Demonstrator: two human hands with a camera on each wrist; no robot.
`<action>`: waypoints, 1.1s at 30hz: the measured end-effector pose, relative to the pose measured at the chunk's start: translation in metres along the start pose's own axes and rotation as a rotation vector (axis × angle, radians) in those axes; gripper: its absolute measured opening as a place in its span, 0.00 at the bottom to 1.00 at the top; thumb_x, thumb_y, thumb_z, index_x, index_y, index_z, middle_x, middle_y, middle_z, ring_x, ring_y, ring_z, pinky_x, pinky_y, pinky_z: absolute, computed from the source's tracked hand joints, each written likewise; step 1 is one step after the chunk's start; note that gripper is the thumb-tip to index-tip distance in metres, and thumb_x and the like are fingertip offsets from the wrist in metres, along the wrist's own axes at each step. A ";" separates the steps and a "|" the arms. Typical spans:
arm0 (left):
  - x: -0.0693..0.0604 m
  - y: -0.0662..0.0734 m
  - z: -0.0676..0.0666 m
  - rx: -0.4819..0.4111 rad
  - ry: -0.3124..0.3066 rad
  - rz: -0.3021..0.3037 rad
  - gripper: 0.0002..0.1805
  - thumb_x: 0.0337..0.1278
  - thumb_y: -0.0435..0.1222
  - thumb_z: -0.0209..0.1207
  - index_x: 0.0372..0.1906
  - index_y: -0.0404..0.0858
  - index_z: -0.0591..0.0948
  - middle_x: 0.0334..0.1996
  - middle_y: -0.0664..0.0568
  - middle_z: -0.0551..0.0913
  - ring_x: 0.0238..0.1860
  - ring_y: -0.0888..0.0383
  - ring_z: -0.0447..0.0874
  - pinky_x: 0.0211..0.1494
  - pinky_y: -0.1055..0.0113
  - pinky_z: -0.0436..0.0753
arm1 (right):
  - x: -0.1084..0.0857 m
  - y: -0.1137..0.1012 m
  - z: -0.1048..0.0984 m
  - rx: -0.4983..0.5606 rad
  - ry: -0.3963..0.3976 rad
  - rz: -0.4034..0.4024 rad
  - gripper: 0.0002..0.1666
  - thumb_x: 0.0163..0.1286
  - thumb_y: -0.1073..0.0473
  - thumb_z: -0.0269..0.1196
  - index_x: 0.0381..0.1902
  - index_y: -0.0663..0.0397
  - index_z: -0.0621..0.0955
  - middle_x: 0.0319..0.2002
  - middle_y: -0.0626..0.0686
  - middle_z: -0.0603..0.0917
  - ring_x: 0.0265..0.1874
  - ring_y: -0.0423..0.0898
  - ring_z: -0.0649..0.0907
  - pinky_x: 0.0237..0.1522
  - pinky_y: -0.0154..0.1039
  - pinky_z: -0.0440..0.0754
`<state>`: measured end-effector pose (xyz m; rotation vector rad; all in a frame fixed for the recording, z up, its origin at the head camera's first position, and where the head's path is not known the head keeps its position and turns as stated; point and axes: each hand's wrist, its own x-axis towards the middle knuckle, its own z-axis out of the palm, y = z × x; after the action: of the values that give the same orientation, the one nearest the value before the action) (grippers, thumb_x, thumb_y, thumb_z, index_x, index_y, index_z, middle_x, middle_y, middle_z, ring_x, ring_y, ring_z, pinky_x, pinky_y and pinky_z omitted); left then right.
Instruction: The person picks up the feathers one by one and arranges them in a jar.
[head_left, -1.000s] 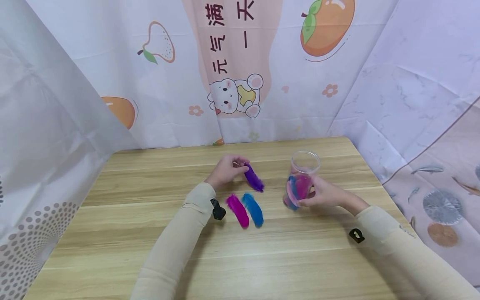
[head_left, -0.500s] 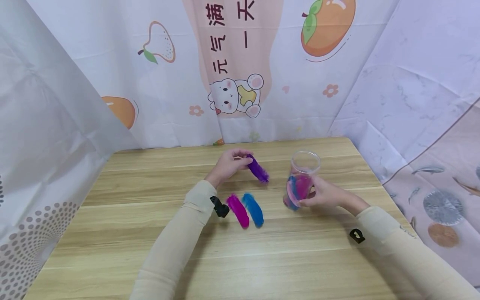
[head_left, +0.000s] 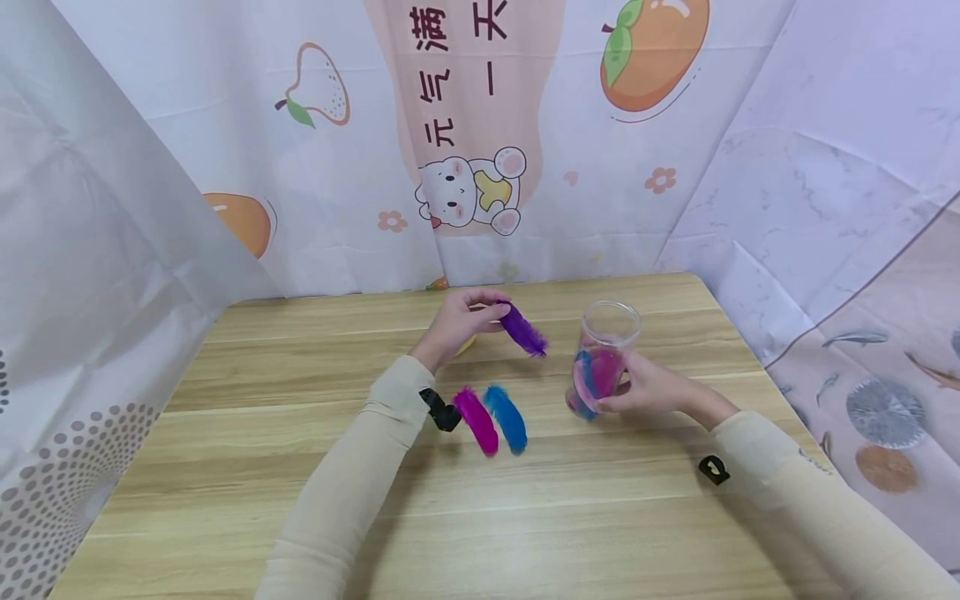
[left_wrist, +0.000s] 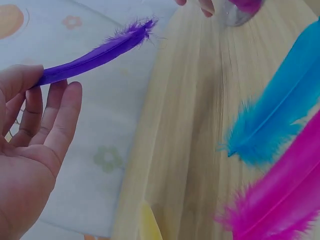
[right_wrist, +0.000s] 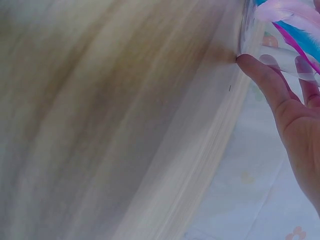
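My left hand (head_left: pixel 459 323) pinches a purple feather (head_left: pixel 523 329) by its quill end, above the far part of the table. In the left wrist view, the purple feather (left_wrist: pixel 95 57) points away from the thumb and fingertips, fluffy end outward. My right hand (head_left: pixel 654 385) grips a clear plastic cup (head_left: pixel 611 333) low on its side. Blue and pink feathers (head_left: pixel 602 371) show through the cup wall; a pale pink feather (right_wrist: pixel 295 11) appears in the right wrist view. Between the hands lie a magenta feather (head_left: pixel 477 423) and a blue feather (head_left: pixel 507 419), side by side.
Partly hidden beneath my left hand is something yellow (head_left: pixel 467 344), its tip also visible in the left wrist view. The wooden table (head_left: pixel 225 467) ends at a printed curtain (head_left: pixel 315 183) behind it. Black camera mounts (head_left: pixel 442 411) sit at both wrists.
My left hand has moved away from me and slightly right, carrying the purple feather along. The yellow thing has come into sight under it. My right hand and the cup stay put.
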<state>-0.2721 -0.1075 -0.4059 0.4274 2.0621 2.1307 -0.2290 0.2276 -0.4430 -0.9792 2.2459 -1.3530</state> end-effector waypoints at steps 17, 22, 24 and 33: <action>0.001 0.041 0.028 -0.044 -0.077 0.084 0.15 0.66 0.32 0.65 0.53 0.30 0.80 0.47 0.41 0.82 0.46 0.46 0.87 0.49 0.53 0.87 | 0.000 0.001 0.000 -0.006 -0.004 -0.012 0.51 0.57 0.67 0.75 0.73 0.64 0.60 0.53 0.63 0.80 0.48 0.56 0.83 0.44 0.44 0.88; 0.001 0.055 0.034 -0.070 -0.097 0.115 0.14 0.66 0.32 0.65 0.53 0.31 0.79 0.47 0.41 0.82 0.46 0.45 0.86 0.50 0.52 0.87 | 0.000 0.002 -0.001 0.003 -0.013 -0.001 0.54 0.57 0.68 0.75 0.75 0.61 0.58 0.52 0.62 0.81 0.49 0.58 0.83 0.45 0.44 0.87; 0.001 0.062 0.037 -0.091 -0.108 0.134 0.13 0.67 0.31 0.64 0.52 0.31 0.79 0.46 0.41 0.82 0.46 0.46 0.86 0.51 0.52 0.87 | 0.000 0.003 -0.001 0.014 -0.017 -0.001 0.54 0.58 0.68 0.75 0.75 0.61 0.57 0.53 0.62 0.81 0.50 0.58 0.83 0.46 0.44 0.87; 0.002 0.093 0.052 -0.151 -0.152 0.216 0.09 0.66 0.27 0.63 0.48 0.31 0.80 0.42 0.43 0.82 0.42 0.49 0.86 0.50 0.49 0.87 | 0.000 0.004 -0.001 0.021 -0.010 -0.011 0.52 0.57 0.68 0.76 0.74 0.59 0.60 0.55 0.62 0.80 0.51 0.59 0.81 0.45 0.44 0.88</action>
<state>-0.2498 -0.0621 -0.3127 0.7969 1.8314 2.2719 -0.2314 0.2292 -0.4464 -0.9904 2.2179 -1.3700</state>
